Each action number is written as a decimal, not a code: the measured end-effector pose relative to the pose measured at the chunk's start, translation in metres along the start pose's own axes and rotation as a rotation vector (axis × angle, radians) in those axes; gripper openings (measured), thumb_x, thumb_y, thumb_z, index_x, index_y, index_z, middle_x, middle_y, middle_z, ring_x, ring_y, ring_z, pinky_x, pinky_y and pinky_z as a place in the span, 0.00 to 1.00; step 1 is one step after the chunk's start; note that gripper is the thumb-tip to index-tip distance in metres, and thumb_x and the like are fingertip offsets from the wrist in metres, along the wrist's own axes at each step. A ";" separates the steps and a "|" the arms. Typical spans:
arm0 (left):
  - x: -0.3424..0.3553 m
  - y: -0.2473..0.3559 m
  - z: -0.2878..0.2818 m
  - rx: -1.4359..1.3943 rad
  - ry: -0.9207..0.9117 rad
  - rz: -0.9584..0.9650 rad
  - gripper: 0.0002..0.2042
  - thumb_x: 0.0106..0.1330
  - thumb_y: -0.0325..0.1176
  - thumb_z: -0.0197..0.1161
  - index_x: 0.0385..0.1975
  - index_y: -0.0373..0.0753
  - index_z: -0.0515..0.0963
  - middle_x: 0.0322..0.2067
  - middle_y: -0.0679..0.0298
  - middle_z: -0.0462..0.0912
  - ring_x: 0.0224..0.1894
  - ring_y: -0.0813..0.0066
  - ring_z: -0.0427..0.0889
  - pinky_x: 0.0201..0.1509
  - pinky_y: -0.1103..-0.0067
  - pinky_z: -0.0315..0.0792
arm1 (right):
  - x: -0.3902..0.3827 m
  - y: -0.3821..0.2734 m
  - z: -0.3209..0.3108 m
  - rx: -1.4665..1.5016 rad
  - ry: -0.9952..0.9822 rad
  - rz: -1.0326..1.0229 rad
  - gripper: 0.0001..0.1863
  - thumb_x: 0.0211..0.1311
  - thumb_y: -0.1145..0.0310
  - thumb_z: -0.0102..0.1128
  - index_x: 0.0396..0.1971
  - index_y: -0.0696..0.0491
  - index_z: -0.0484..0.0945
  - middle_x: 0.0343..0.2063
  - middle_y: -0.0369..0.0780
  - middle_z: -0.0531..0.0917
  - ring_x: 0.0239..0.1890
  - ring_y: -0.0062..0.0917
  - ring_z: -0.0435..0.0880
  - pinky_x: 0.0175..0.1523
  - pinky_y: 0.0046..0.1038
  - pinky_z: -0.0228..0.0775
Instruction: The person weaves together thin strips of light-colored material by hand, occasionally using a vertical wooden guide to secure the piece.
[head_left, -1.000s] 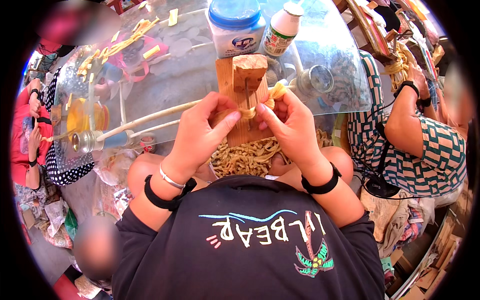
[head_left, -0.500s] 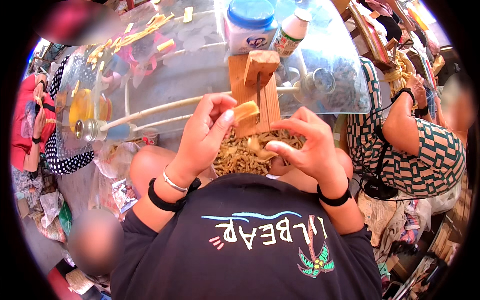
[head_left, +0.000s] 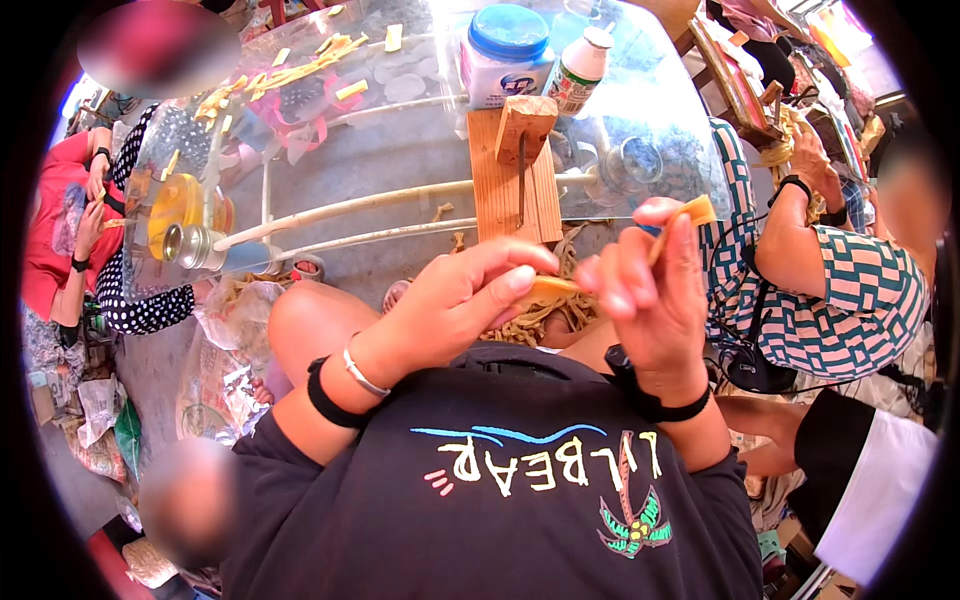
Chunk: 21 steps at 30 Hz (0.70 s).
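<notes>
– Although our right hand (head_left: 660, 295) is blurred, can we tell what each hand grips?

– We can, mostly. Our left hand (head_left: 435, 305) pinches a yellow strip (head_left: 550, 289) between thumb and fingers, and our right hand pinches a raised piece (head_left: 699, 210) of the same stuff. Whether the right fingers also hold the strip's far end, or whether the two are one length, we cannot tell.

– What has just changed?

– Half a second ago our left hand held a strip up against the wooden stand (head_left: 487, 190) while our right was spread. Now both hands are lower, nearer our shirt (head_left: 500, 480), and the right is closed. We judge that the handling is in our fingers at this moment, away from the metal rod (head_left: 521, 195).

– Which way do the pieces point?

– The strip lies between our hands, its long axis running nearly left to right. The raised piece sticks out past our right fingertips, slanting up and to the right, away from us.

– And around them?

– Below the strip, we see a heap of strips (head_left: 545, 328) between our legs. Beyond the stand, a blue-lidded tub (head_left: 505, 70) and a white bottle (head_left: 582, 72) sit on the glass table (head_left: 670, 110).
</notes>
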<state>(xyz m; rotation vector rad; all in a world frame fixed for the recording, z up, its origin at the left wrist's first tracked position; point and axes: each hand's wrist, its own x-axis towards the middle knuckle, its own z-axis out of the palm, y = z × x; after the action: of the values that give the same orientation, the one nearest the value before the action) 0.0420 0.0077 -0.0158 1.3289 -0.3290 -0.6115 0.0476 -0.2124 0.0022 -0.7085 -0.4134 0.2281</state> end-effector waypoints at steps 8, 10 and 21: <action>-0.012 0.029 -0.002 0.419 -0.014 0.004 0.06 0.69 0.29 0.63 0.40 0.35 0.80 0.21 0.73 0.75 0.25 0.90 0.68 0.28 0.85 0.64 | -0.018 0.006 0.027 -1.426 -0.449 0.595 0.19 0.71 0.58 0.53 0.46 0.61 0.70 0.31 0.54 0.80 0.32 0.48 0.81 0.38 0.41 0.72; -0.005 0.027 0.007 0.540 -0.074 0.116 0.06 0.66 0.29 0.66 0.38 0.35 0.80 0.20 0.73 0.76 0.23 0.91 0.68 0.26 0.86 0.62 | -0.039 0.034 0.008 -1.276 -0.627 0.597 0.19 0.72 0.57 0.52 0.36 0.62 0.75 0.29 0.52 0.81 0.32 0.51 0.79 0.39 0.42 0.72; -0.025 0.019 -0.009 0.492 0.190 0.349 0.09 0.68 0.32 0.64 0.40 0.33 0.77 0.29 0.66 0.78 0.30 0.79 0.77 0.36 0.83 0.72 | -0.020 0.011 0.024 -0.801 -0.279 0.939 0.22 0.78 0.57 0.43 0.28 0.57 0.77 0.17 0.37 0.74 0.22 0.21 0.72 0.30 0.27 0.66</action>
<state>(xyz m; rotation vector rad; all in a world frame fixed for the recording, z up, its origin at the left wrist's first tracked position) 0.0309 0.0314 0.0034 1.7339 -0.5646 -0.1059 0.0185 -0.1974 0.0054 -1.6499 -0.4083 1.0942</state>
